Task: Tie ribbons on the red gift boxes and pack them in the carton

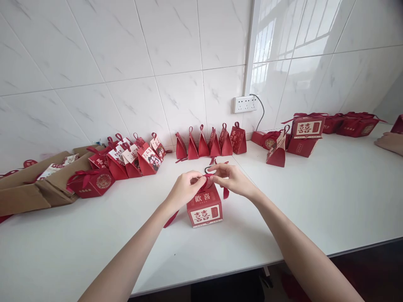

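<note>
A small red gift box [204, 208] with white characters on its front stands on the white table [315, 201] in front of me. A red ribbon [208, 181] runs over its top, with ends hanging at both sides. My left hand [184, 189] pinches the ribbon at the box's top left. My right hand [231, 178] pinches the ribbon just above the top right. Both hands are closed on the ribbon.
Rows of red gift boxes [209, 144] line the tiled wall, more at the left [126, 159] and right [304, 132]. An open cardboard carton [34, 188] lies at far left. Another person's hand [390, 142] rests at the right edge. A wall socket [244, 104] has a cable.
</note>
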{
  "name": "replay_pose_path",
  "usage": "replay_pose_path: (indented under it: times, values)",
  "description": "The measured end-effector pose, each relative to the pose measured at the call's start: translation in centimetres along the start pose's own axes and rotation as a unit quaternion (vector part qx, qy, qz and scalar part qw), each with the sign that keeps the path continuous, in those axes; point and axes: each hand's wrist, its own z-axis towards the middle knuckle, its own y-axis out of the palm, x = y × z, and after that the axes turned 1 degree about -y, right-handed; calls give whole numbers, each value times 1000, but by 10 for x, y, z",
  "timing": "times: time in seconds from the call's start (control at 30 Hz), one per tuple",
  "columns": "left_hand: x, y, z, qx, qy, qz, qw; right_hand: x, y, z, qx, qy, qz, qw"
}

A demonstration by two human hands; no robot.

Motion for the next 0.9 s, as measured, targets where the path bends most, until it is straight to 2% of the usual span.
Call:
replay_pose_path:
  times: [0.07, 0.13, 0.23, 0.3, 0.37, 0.47, 0.57, 0.63, 0.67, 0.7, 0.73, 0.8, 0.83, 0.9]
  values:
    - [1, 1, -1, -3, 4, 10, 1000, 1, -2, 0, -16, -13, -26, 999]
    - [2, 1, -1, -1, 11, 33, 999, 2, -3, 1, 9, -16, -44, 999]
    - [3, 2, -3, 15, 23, 74, 997, 4, -7, 1, 135, -5, -57, 989]
    - [3, 3, -3, 31, 27, 94, 995, 5, -11, 2, 240, -18, -87, 967]
    - [2, 4, -3, 48, 34, 111, 992, 7, -15, 2, 321, -62, -133, 936]
    - [0, 7, -3, 62, 48, 148, 986, 12, -24, 4, 398, -131, -171, 892]
    - [-1, 10, -3, 73, 58, 166, 982, 17, -33, 6, 500, -123, -155, 843]
    - [-2, 12, -3, 79, 65, 159, 982, 16, -34, 5, 536, -132, -145, 821]
    - [-3, 13, -3, 82, 70, 156, 982, 14, -32, 4, 517, -148, -143, 831]
    - [-3, 14, -3, 86, 75, 158, 981, 11, -28, 3, 468, -163, -138, 857]
    - [-3, 15, -3, 92, 80, 163, 979, 8, -23, 1, 393, -168, -128, 895]
    - [-4, 17, -3, 110, 91, 173, 975, 2, -11, -1, 215, -130, -92, 964]
    - [-4, 18, -3, 120, 97, 175, 972, 0, -5, -1, 140, -97, -75, 982]
    - [-5, 20, -2, 138, 106, 177, 969, -2, 3, -1, 48, -44, -51, 997]
